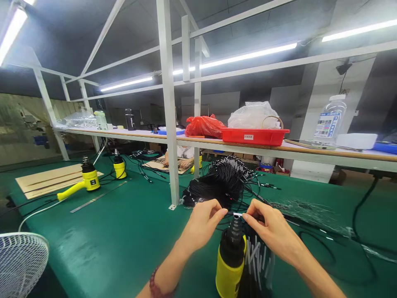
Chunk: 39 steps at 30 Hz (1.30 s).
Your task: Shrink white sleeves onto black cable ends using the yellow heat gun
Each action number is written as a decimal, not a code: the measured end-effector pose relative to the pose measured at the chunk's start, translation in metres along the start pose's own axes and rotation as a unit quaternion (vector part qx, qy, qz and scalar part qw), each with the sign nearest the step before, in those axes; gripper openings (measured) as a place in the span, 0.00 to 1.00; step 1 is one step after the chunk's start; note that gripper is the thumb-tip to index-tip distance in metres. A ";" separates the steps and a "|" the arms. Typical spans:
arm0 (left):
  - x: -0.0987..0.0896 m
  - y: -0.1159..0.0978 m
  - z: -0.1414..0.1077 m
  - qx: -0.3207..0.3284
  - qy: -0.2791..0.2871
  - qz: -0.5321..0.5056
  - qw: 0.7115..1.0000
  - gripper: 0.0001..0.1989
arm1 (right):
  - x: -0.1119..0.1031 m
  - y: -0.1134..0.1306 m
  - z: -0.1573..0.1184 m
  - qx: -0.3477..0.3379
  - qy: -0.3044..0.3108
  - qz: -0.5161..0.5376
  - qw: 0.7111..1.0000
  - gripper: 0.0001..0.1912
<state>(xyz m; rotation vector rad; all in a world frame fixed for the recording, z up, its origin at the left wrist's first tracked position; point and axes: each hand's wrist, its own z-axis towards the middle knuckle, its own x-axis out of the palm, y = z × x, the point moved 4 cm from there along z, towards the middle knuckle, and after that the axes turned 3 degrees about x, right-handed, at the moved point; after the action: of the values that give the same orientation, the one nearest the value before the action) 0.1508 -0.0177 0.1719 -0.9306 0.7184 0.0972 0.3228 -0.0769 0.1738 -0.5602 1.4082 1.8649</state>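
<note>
A thin black cable with a short white sleeve [237, 214] is stretched between my two hands. My left hand [201, 225] pinches its black part between thumb and fingers. On the other side, my right hand [273, 231] is closed on the cable at the sleeve's right end. Just under the sleeve stands the nozzle of a yellow and black heat gun [230, 267], pointing upward. Several thin grey tubes [256, 260] lie beside the gun, below my right hand. Behind my hands is a large bundle of black cables [214, 186].
A white post [169, 124] rises from the green table [124, 236]. More heat guns [89, 178] stand at left, near flat boards [46, 180]. A red tray [254, 137] sits on the shelf. A fan [23, 265] is at lower left. Another person's hands [184, 163] work across the table.
</note>
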 end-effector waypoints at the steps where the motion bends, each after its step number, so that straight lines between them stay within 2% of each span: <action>1: 0.000 0.000 0.000 -0.001 0.001 -0.008 1.000 0.15 | -0.001 0.000 0.000 0.000 0.007 -0.004 1.000 0.14; 6: -0.003 -0.005 -0.001 0.000 0.004 -0.017 1.000 0.13 | -0.009 0.003 -0.005 0.007 0.022 -0.015 1.000 0.18; 12: -0.004 -0.008 0.002 0.013 0.019 0.054 0.998 0.24 | -0.011 0.008 -0.006 -0.016 0.014 -0.004 1.000 0.18; 25: 0.001 0.000 0.002 -0.007 0.006 -0.025 1.000 0.12 | -0.007 0.001 -0.002 0.008 0.022 0.023 0.999 0.14; 29: -0.002 -0.003 0.001 0.008 -0.011 -0.041 0.999 0.10 | -0.008 0.000 -0.002 0.015 0.024 0.017 0.999 0.16; 31: -0.003 -0.003 0.002 0.009 -0.009 -0.038 0.999 0.11 | -0.009 0.000 -0.003 0.010 0.022 0.007 1.000 0.17; 36: -0.003 0.000 0.005 0.004 0.018 0.015 1.000 0.24 | -0.008 0.001 -0.004 0.003 0.014 0.028 0.999 0.16; 39: -0.002 0.002 0.005 0.000 0.026 0.026 0.999 0.26 | -0.008 0.001 -0.004 0.007 0.009 0.030 0.999 0.16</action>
<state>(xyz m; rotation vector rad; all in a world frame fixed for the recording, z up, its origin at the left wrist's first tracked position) 0.1511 -0.0127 0.1737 -0.9172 0.7910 0.1185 0.3263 -0.0829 0.1790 -0.5333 1.4646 1.8998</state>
